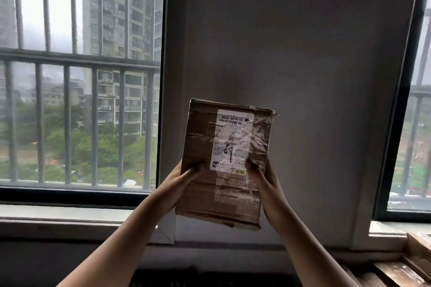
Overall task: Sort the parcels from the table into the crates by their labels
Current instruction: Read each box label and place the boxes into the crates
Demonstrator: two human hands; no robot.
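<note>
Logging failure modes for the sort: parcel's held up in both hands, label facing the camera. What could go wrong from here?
1. Misread: the label sits under wrinkled, shiny tape with a dark scribble across it, so the parcel may go to the wrong crate.
2. Tip or slip: the left hand and right hand have their grip on the lower half only, in mid air, so the top could tilt away.

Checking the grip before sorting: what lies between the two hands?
In the head view, the parcel, with the bottom of its white label, lies between the left hand and right hand.
</note>
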